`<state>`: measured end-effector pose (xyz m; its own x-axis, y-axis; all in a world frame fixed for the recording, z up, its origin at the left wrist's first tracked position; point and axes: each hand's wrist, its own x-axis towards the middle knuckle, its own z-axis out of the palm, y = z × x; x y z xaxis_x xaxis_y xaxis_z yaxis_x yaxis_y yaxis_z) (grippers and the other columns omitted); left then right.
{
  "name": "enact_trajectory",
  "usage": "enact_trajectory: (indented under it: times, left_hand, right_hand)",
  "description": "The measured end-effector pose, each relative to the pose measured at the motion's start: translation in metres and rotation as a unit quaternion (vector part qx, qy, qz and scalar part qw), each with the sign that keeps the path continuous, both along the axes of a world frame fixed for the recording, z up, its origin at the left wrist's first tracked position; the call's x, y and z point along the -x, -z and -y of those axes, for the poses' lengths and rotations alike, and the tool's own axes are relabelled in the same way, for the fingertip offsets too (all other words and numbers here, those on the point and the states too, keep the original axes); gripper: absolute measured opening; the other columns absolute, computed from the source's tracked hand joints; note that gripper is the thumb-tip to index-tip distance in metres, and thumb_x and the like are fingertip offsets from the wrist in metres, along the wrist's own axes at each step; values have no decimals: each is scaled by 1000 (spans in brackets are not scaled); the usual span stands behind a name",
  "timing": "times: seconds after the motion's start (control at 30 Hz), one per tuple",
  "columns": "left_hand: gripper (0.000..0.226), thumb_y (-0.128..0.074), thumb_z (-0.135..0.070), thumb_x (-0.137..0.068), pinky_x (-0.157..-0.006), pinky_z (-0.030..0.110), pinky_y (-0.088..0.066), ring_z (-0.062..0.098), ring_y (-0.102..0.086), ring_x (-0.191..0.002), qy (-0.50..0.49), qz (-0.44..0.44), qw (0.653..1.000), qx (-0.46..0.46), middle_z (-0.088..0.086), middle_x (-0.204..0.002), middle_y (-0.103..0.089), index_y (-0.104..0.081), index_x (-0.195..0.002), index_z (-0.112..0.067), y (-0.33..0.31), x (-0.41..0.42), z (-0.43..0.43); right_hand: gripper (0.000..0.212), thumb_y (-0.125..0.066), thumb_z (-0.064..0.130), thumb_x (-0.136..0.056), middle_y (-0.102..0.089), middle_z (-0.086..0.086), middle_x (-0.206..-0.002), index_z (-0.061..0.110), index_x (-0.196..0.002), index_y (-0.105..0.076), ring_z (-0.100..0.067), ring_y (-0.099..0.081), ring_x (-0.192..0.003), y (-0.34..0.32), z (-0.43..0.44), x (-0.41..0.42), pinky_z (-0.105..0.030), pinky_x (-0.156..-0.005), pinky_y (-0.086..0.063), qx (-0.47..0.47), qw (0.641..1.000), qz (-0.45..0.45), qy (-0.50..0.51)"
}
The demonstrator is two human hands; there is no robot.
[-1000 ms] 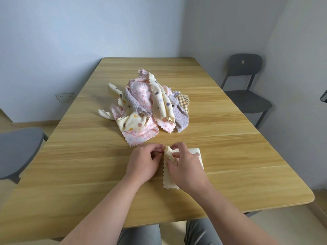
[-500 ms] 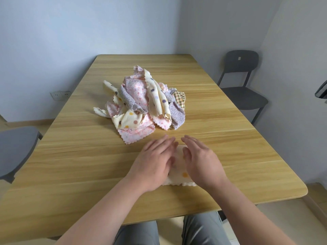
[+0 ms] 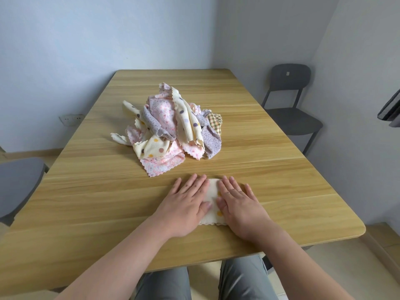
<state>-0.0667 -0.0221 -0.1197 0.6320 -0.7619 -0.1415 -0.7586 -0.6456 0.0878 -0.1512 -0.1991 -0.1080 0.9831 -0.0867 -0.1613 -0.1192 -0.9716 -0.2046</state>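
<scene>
Near table (image 3: 303, 232) edge — hands (image 3: 184, 204) (image 3: 242, 206) press cloth (image 3: 213, 190).

cloth pile (image 3: 171, 128) mid-table (image 3: 86, 202); folded cloth (image 3: 213, 195) nearer, under hands.

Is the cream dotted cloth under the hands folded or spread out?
Folded, it seems: the cream cloth lies as a small, compact rectangle under the flat left hand and right hand; its layers are hidden.
</scene>
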Motion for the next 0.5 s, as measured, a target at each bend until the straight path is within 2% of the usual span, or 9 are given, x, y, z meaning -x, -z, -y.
enact_trajectory:
  times: [0.13,0.27,0.37,0.43,0.5]
  left_hand:
    - [66,-4,-54,-105,-125,43,11,7,29,-149,-3,-4,1000,0,-13,-164,27,18,-159,-25,0,1,-1]
    - [67,-1,-56,-102,-125,44,11,7,27,-150,-5,-15,1000,0,-12,-164,25,18,-159,-25,-1,2,0]
    - [64,-10,-52,-107,-126,44,10,7,21,-152,-9,-32,999,6,-12,-166,19,10,-161,-25,-6,2,1]
    - [60,-16,-48,-109,-126,42,6,9,7,-155,-14,-52,998,42,-13,-168,3,-5,-163,-25,-14,-1,4]
    - [52,-22,-42,-110,-125,38,-7,15,-18,-154,-26,-50,993,101,-12,-164,-27,-31,-158,-24,-22,-7,8]
  right_hand:
    - [59,-11,43,-109,8,7,-168,19,-162,-2,-7,17,-152,-2,-3,5,-38,-123,15,12,1000,28,3]
    - [59,-12,42,-109,5,5,-169,18,-162,-3,-8,14,-153,-3,-6,14,-37,-125,11,10,1000,3,-5]
    - [59,-13,41,-110,0,2,-169,16,-162,-8,-9,11,-154,-12,-7,20,-35,-125,10,5,999,41,1]
    - [59,-16,42,-109,-4,3,-169,16,-162,-12,-9,9,-155,-16,-8,28,-34,-125,8,7,998,67,17]
    - [56,-22,42,-109,-13,2,-169,17,-159,-26,-12,2,-156,-13,-7,32,-34,-126,2,1,995,77,58]
